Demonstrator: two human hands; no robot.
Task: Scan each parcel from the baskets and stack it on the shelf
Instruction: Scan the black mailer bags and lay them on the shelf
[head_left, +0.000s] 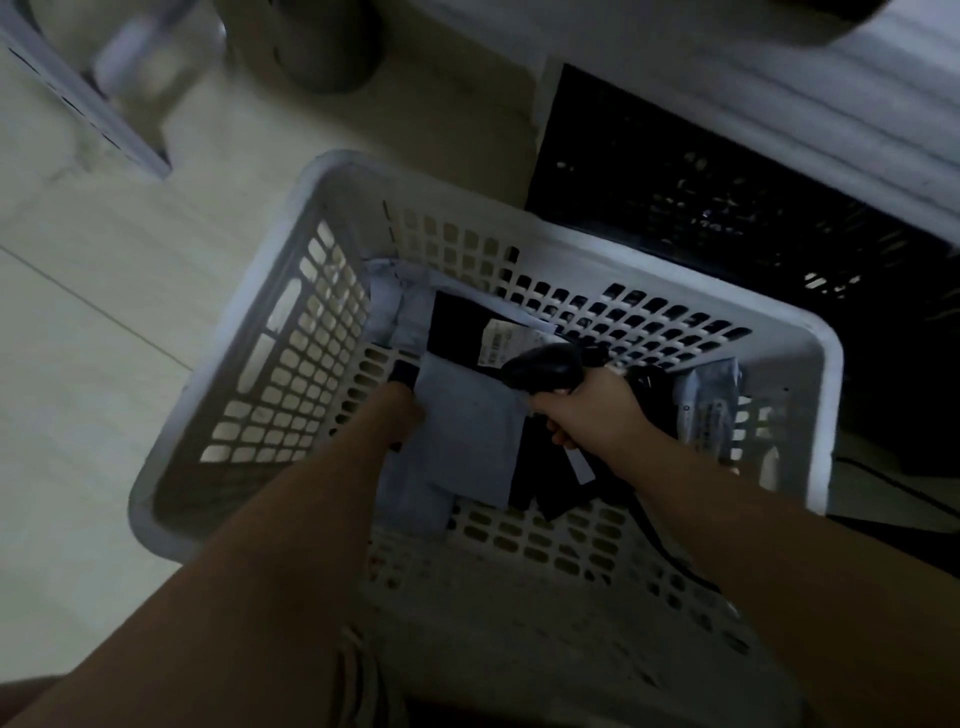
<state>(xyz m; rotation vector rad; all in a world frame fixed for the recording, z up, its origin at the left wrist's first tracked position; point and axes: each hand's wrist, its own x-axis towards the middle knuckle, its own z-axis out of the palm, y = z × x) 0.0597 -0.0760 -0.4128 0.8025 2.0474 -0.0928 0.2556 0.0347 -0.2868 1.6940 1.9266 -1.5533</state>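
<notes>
A white slotted basket (223, 395) stands on the floor below me with several parcels inside. My left hand (402, 415) reaches down into it and grips the left edge of a pale blue-grey flat parcel (467, 415); its fingers are hidden under the parcel. My right hand (587, 410) is closed around the handle of a black barcode scanner (543, 370), whose head sits just above a black parcel (460, 332) with a white label (506, 340). Another wrapped grey parcel (711, 410) leans at the basket's right wall.
A black slotted crate (727, 218) sits behind the basket on the right, under a white surface (779, 104). A pale tiled floor (93, 322) lies to the left. A white frame leg (104, 114) and a grey round base (327, 52) stand at the top. The scanner's cable (660, 540) trails over the basket's near wall.
</notes>
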